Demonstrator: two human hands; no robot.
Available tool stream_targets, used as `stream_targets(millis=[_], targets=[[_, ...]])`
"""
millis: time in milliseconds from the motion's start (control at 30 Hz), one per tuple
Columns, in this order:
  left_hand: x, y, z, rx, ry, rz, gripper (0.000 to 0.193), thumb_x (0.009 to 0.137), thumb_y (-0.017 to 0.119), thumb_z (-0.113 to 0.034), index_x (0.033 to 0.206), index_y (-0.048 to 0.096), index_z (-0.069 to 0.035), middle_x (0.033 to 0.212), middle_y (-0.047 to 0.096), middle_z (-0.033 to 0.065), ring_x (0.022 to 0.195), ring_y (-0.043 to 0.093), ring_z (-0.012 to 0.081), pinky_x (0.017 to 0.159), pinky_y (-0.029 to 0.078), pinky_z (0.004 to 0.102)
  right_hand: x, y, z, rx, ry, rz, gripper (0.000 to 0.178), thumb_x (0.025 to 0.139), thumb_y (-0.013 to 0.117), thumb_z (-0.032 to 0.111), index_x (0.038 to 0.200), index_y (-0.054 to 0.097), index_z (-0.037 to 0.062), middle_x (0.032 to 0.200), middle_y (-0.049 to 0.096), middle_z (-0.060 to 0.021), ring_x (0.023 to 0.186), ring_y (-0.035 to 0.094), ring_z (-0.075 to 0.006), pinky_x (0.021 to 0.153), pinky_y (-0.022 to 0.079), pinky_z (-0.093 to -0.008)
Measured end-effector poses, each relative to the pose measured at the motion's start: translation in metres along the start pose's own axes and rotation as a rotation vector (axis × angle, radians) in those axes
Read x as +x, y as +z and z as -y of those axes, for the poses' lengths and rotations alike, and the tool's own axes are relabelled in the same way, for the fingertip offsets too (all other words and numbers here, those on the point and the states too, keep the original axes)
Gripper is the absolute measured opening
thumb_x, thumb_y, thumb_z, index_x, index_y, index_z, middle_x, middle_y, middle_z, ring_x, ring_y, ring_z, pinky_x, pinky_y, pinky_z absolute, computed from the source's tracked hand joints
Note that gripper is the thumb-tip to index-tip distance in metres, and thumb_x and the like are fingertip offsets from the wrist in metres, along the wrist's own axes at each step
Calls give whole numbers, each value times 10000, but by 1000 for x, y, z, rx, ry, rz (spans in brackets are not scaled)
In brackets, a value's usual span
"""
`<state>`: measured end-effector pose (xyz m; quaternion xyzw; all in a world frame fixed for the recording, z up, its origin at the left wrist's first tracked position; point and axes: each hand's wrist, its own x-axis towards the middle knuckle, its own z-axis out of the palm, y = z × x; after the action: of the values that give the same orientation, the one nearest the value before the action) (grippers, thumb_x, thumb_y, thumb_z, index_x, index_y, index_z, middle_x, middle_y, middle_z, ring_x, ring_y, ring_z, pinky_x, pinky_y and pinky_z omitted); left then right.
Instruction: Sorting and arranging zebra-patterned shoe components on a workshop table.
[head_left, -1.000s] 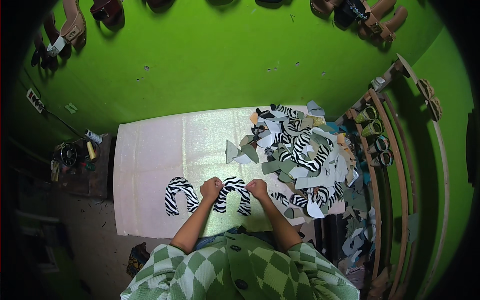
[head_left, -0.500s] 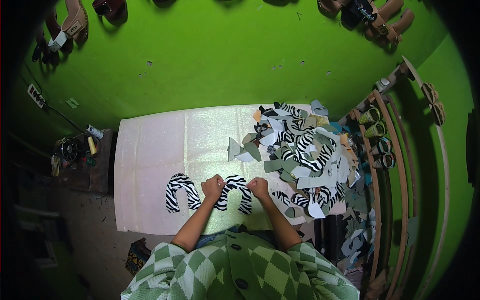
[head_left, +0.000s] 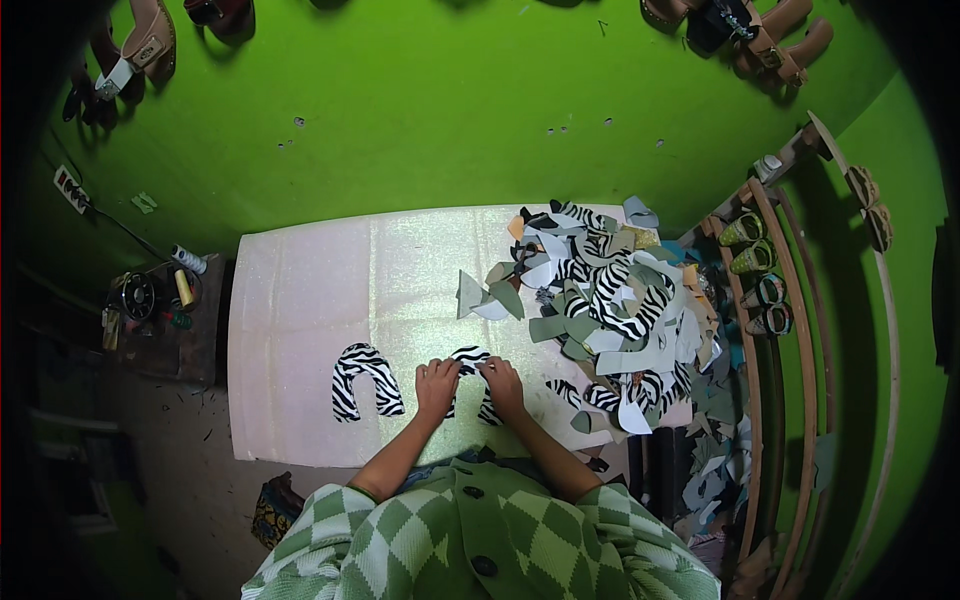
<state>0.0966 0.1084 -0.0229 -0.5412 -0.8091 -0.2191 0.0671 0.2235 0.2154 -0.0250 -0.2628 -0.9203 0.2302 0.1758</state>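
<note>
A black-and-white zebra-print U-shaped piece (head_left: 470, 354) lies on the table in front of me, its curve pointing away. On its left leg is my left hand (head_left: 437, 387), fingers bent and pressed onto the material. My right hand (head_left: 502, 386) grips the right side the same way, its fingertips near the top of the curve. Both palms cover much of the legs. A matching zebra-print U-shaped piece (head_left: 354, 372) rests flat to the left, apart from my hands.
A pale shimmering sheet (head_left: 300, 290) covers the table. Grey, white and zebra-print offcuts (head_left: 620, 290) are heaped at the right. A wooden rack (head_left: 752, 380) with sandals (head_left: 750, 257) stands beyond them. Thread spools (head_left: 184, 287) sit on a small side table (head_left: 165, 350) at left.
Both hands have shifted over the piece: the left slightly right, the right slightly left. Their fingers now lie across it rather than pinching its outer edges. The other U-shaped piece stays put.
</note>
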Motion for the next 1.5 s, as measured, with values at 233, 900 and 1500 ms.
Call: stream_targets(millis=[233, 900, 1500], targets=[[-20, -3, -2, 18, 35, 116, 466, 783, 560, -171, 1245, 501, -158, 1153, 536, 13, 1041, 468, 195, 878, 333, 372, -9, 5, 8, -300, -136, -41, 511, 773, 496, 77, 1255, 507, 248, 1045, 510, -102, 936, 502, -237, 722, 384, -349], [-21, -17, 15, 30, 9, 218, 494, 756, 570, -135, 1244, 493, -113, 1194, 529, 20, 1074, 454, 207, 930, 302, 372, -24, -6, -14, -431, -51, -21, 473, 778, 494, 79, 1191, 550, 303, 760, 407, -17, 719, 432, -183, 623, 305, -333], [-27, -14, 10, 63, -31, 189, 496, 782, 584, -272, 1231, 492, -83, 1226, 509, 28, 1099, 438, 222, 943, 297, 387, -36, -3, -15, -258, 67, -65, 373, 771, 485, 62, 1123, 573, 146, 836, 469, -48, 778, 492, -211, 609, 373, -339]])
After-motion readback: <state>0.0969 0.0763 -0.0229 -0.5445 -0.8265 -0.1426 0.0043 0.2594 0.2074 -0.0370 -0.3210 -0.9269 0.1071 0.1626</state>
